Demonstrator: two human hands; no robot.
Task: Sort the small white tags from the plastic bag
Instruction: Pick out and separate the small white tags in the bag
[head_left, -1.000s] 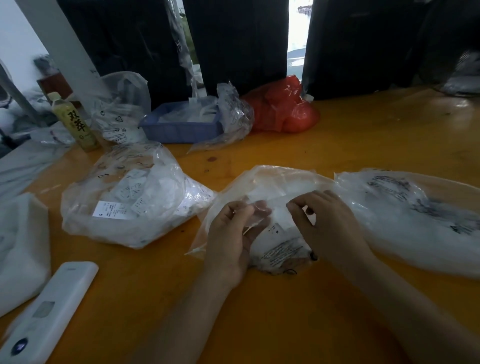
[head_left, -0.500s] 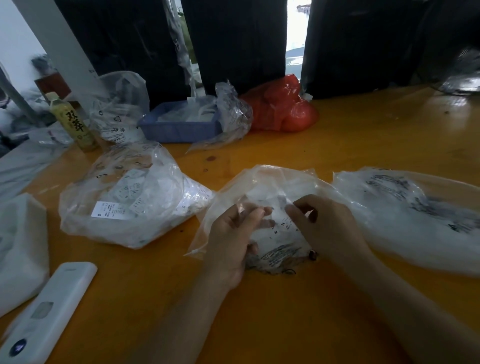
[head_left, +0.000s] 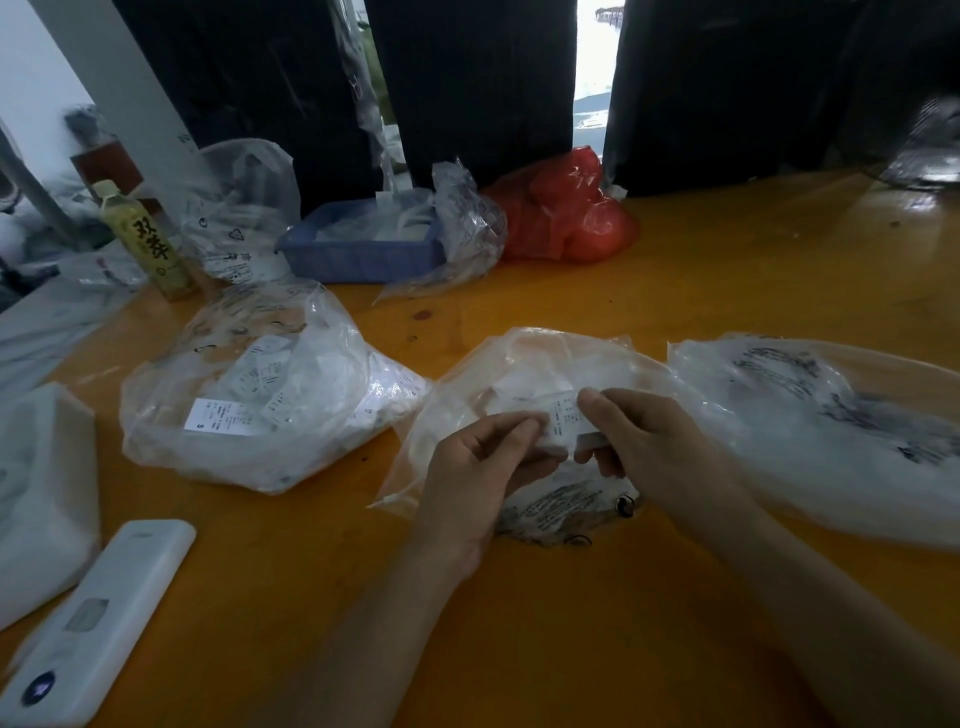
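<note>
A clear plastic bag (head_left: 524, 364) with white tags inside lies at the middle of the orange table (head_left: 675, 270). Both my hands are over its near half. My left hand (head_left: 478, 473) and my right hand (head_left: 654, 441) pinch a small white tag (head_left: 563, 421) with printed text between them, just above the bag. More tags show through a second clear bag (head_left: 249, 395) to the left. A third printed plastic bag (head_left: 831, 431) lies to the right.
A white remote (head_left: 98, 618) lies at the near left beside a white bundle (head_left: 41, 493). At the back stand a drink bottle (head_left: 145, 239), a blue basket (head_left: 358, 249) with plastic in it, and a red bag (head_left: 566, 213).
My hands have lifted slightly and drawn together. A white tag that lay in the bag is now pinched between both hands above it.
</note>
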